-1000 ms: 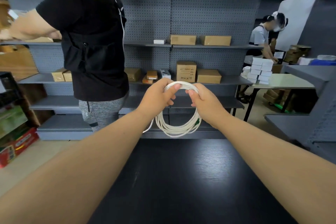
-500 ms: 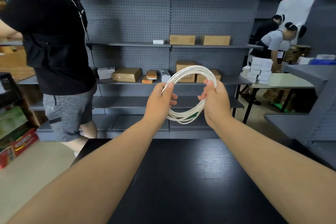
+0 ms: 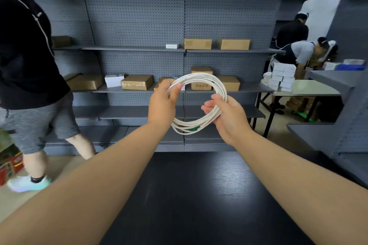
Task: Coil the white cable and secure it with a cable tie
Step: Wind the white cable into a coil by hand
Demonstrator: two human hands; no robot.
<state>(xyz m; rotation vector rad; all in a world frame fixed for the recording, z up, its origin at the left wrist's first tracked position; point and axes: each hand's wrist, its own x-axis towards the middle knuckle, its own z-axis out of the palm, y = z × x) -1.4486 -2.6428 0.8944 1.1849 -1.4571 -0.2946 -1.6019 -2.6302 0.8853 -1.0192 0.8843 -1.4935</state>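
Coil (image 3: pixel 199 103) tilted flatter; both hands gripping.

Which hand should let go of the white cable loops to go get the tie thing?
Probably the right hand. It only cups the lower right side of the coiled white cable with loose, open fingers, while the left hand pinches the upper left strands under its thumb. No cable tie is visible.

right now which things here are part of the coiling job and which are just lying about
Part of the job:
- white cable, coiled, held above the black table
- left hand and right hand, both gripping the coil

Just lying about:
- cardboard boxes on the grey shelves
- stacked white boxes

No cable tie visible.
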